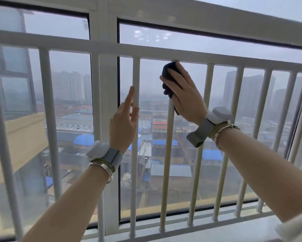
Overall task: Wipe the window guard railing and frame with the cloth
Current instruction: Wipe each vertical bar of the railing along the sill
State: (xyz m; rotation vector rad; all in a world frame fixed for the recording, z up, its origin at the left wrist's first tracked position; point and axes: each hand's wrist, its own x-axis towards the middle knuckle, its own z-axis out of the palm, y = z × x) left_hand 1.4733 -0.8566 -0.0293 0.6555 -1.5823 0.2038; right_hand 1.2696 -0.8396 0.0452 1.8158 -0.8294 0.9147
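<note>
the right hand (183,95) clasps a dark cloth (169,79) around a white bar (170,137) of the guard railing (146,49), just under the top rail. at its eight o'clock, the left hand (125,123) is released, fingers straight, beside the next bar (135,154). the window frame (106,102) stands behind.

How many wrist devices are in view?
2. One wrist device sits behind the left hand; the other behind the right hand, which presses the cloth on a bar. None seem hidden.
</note>
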